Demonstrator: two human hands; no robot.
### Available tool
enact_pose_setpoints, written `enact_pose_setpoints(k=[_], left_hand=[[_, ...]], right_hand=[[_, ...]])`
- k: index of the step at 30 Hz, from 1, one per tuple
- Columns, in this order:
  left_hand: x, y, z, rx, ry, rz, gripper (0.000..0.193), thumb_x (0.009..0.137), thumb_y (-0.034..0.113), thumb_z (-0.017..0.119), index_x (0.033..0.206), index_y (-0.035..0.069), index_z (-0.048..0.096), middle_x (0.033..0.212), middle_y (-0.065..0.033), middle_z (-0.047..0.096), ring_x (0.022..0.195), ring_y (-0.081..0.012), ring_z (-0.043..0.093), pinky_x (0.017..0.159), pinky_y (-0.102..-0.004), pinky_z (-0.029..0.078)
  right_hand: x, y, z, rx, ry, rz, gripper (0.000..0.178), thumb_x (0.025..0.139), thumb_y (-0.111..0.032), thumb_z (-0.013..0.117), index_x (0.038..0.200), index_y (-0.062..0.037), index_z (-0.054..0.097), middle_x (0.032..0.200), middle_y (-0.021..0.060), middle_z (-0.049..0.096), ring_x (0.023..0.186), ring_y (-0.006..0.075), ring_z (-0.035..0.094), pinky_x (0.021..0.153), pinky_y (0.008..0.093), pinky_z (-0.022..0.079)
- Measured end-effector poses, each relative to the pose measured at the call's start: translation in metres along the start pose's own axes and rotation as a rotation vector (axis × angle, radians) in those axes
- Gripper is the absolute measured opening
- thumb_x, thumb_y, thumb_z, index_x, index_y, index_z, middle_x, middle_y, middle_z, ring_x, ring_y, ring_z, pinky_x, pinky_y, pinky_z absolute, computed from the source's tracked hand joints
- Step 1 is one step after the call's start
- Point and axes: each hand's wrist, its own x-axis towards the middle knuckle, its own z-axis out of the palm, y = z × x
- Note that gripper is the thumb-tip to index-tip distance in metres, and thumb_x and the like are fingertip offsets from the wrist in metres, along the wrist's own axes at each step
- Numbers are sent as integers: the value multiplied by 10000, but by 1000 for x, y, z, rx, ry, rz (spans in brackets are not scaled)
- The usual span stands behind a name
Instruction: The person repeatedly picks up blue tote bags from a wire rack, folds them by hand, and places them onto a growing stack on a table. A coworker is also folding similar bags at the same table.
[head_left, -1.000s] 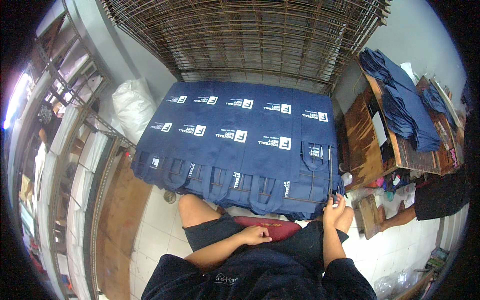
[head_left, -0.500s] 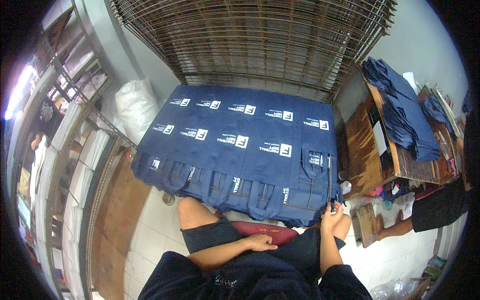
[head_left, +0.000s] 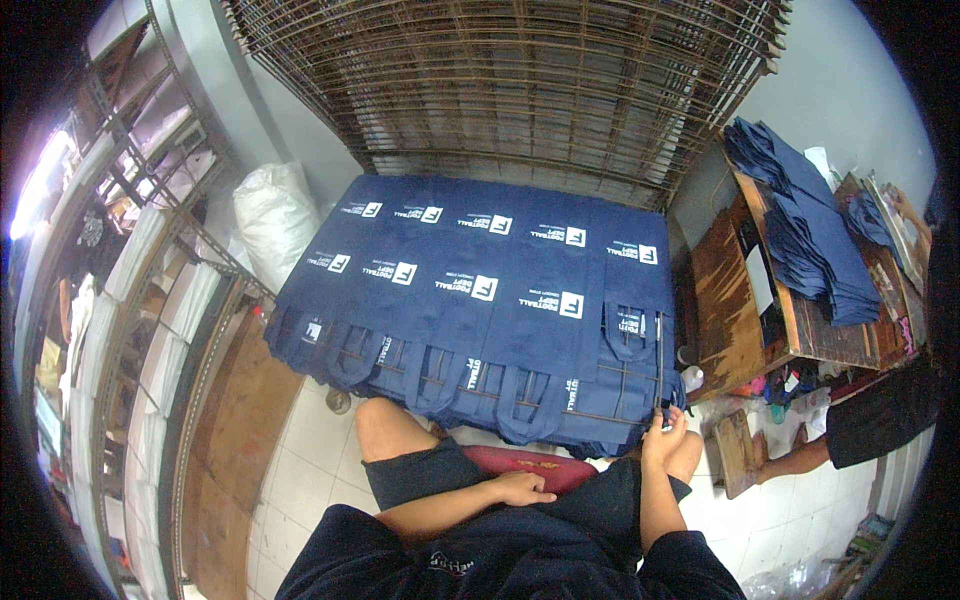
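Observation:
In front of my knees lies a broad layer of navy blue fabric bags (head_left: 480, 250) with white prints and cloth handles, overlapping in rows. The thin metal wire rack (head_left: 630, 378) shows between the bags along the near and right edges. My right hand (head_left: 665, 440) pinches the rack's near right corner, its fingers closed around the metal. My left hand (head_left: 524, 488) rests on my lap with fingers loosely stretched, holding nothing. Beneath it, part of a dark red seat (head_left: 545, 463) shows between my legs.
A tall stack of wire racks (head_left: 510, 90) leans over the far side. To the right, a wooden table (head_left: 735, 300) bears folded navy fabric (head_left: 815, 225), and another person's leg (head_left: 795, 463) shows. Loaded shelves (head_left: 150, 330) and a white sack (head_left: 275, 220) stand left.
Hardly anything differs. My right hand stays at the rack's corner, its fingers slightly shifted, and my left hand stays on my lap. At the far right the other person's hand has come into view.

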Motion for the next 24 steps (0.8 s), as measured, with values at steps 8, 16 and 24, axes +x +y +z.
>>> enact_pose_setpoints(k=[8, 16, 24], left_hand=[[3, -4, 3, -2, 2, 30, 613, 830, 638, 467, 844, 45, 619, 907, -194, 639, 895, -341, 615, 759, -444, 451], [3, -6, 4, -8, 6, 19, 618, 830, 633, 471, 906, 41, 631, 940, -194, 638, 927, -344, 608, 790, -446, 450], [1, 0, -1, -18, -31, 1, 615, 829, 628, 477, 904, 37, 629, 959, -192, 637, 935, -340, 604, 802, -442, 446]], right_hand=[[-2, -2, 0, -2, 12, 12, 279, 751, -64, 636, 1018, -18, 569, 951, 115, 515, 873, 245, 492, 807, 344, 400], [-2, -5, -3, -32, -4, -28, 271, 756, -38, 617, 1021, -13, 566, 948, 111, 514, 873, 241, 490, 799, 341, 408], [-2, -6, -3, -21, -2, 7, 319, 744, -18, 636, 1053, -51, 559, 986, 82, 496, 868, 210, 479, 702, 297, 429]])
